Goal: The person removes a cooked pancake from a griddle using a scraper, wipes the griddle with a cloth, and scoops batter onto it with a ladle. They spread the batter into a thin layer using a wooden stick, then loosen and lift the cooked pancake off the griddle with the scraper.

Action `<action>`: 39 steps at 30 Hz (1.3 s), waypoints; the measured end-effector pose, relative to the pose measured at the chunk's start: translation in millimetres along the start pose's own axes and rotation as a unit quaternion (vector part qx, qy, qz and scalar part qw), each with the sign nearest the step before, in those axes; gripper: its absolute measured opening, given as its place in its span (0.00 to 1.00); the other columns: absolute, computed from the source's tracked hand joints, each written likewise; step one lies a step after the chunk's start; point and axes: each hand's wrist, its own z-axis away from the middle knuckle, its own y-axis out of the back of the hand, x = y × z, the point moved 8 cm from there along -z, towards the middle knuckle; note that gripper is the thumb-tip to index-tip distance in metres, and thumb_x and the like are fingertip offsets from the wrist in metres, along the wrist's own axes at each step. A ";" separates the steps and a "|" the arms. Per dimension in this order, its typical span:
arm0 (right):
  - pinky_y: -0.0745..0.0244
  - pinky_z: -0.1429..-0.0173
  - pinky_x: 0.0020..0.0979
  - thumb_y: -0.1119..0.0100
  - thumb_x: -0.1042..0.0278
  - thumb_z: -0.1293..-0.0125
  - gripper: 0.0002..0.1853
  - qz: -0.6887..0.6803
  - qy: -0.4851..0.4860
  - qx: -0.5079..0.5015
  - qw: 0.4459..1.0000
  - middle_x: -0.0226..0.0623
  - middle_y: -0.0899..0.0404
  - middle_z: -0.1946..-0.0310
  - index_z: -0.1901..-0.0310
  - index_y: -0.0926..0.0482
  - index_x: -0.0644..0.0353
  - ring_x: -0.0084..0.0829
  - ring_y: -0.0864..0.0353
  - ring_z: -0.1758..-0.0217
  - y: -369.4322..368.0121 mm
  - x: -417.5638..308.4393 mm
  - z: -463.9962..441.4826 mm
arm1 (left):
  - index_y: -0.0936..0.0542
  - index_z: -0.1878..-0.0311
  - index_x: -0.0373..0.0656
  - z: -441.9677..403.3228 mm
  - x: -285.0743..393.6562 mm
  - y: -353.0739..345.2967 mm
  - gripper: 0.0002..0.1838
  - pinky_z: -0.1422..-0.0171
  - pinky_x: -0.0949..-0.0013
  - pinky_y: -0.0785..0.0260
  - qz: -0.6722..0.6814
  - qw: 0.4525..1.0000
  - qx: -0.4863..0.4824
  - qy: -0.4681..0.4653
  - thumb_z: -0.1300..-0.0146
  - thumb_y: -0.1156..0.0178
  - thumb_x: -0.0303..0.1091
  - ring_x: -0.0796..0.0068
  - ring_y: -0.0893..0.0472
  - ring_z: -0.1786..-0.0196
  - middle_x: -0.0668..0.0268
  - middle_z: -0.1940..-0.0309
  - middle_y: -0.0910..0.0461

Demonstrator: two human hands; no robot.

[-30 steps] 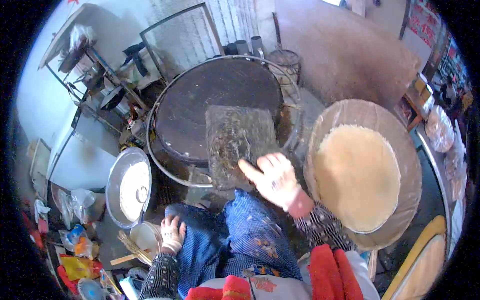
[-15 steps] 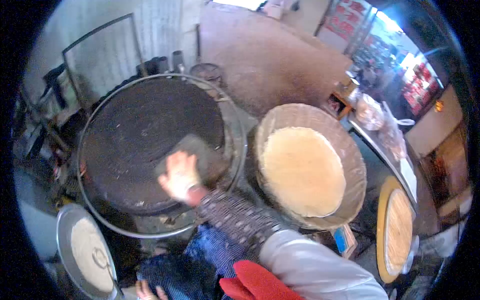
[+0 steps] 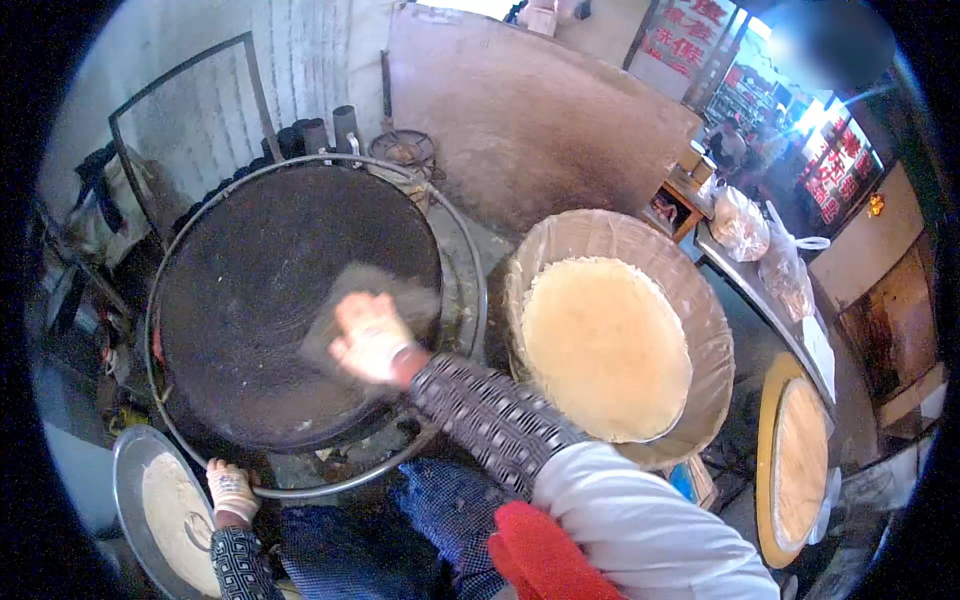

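Note:
My right hand (image 3: 370, 340), in a light glove, presses palm down on a grey cloth or pad (image 3: 412, 300) against the dark round griddle (image 3: 270, 260). Motion blurs the pad's edges, so its exact kind does not show. At the griddle's near left side my left hand (image 3: 232, 488), gloved too, has its fingers curled over the metal ring (image 3: 330, 492) that circles the griddle. Just left of that hand stands a metal bowl (image 3: 128, 490) of pale batter (image 3: 170, 505), with a round ladle-like tool partly sunk in it.
Right of the griddle, a lined basket (image 3: 705, 330) holds a stack of round, pale flatbreads (image 3: 605, 345). Farther right are a round board (image 3: 800, 465) and a counter with plastic bags (image 3: 740, 225). A metal frame (image 3: 185, 85) leans by the wall behind.
My left hand has come up from near my lap to the ring beside the batter bowl. My right hand remains on the pad over the griddle, shifted slightly. The view has tilted a little.

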 end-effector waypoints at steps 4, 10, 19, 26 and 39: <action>0.66 0.20 0.50 0.65 0.43 0.29 0.39 0.040 -0.097 0.143 0.984 0.54 0.48 0.24 0.27 0.45 0.70 0.45 0.54 0.19 -16.9 88.1 -16.7 | 0.12 0.58 0.60 4.8 73.6 -13.0 0.17 0.44 0.52 0.38 -0.053 0.987 -0.154 0.008 0.45 0.43 0.52 0.66 0.19 0.49 0.69 0.58 0.14; 0.53 0.23 0.50 0.50 0.43 0.38 0.38 -0.052 0.176 0.223 0.957 0.54 0.35 0.32 0.36 0.33 0.69 0.48 0.41 0.26 -77.1 -153.5 3.5 | 0.16 0.53 0.52 22.8 271.6 106.8 0.19 0.48 0.59 0.32 0.119 0.983 -0.121 -0.070 0.38 0.42 0.53 0.66 0.20 0.48 0.64 0.52 0.17; 0.33 0.47 0.47 0.43 0.50 0.44 0.21 0.020 0.157 0.236 0.959 0.46 0.24 0.57 0.58 0.23 0.61 0.45 0.26 0.52 4.6 -58.5 24.7 | 0.23 0.43 0.48 140.6 205.6 118.5 0.30 0.33 0.41 0.49 0.261 0.933 0.210 -0.131 0.42 0.41 0.59 0.52 0.32 0.35 0.54 0.40 0.29; 0.53 0.23 0.51 0.62 0.40 0.27 0.39 0.149 -0.142 0.151 0.967 0.57 0.42 0.28 0.29 0.43 0.69 0.53 0.44 0.24 -11.5 146.5 -26.2 | 0.22 0.42 0.48 197.3 114.0 -23.4 0.33 0.30 0.36 0.49 0.319 0.921 0.159 0.155 0.42 0.41 0.63 0.43 0.38 0.31 0.55 0.35 0.32; 0.69 0.18 0.45 0.63 0.39 0.28 0.42 0.032 0.323 -0.033 0.945 0.48 0.54 0.22 0.25 0.49 0.67 0.43 0.58 0.18 -118.5 -312.2 -60.0 | 0.30 0.35 0.48 160.1 138.2 13.1 0.36 0.31 0.38 0.46 0.360 0.910 0.168 0.123 0.42 0.39 0.59 0.47 0.34 0.34 0.56 0.36 0.32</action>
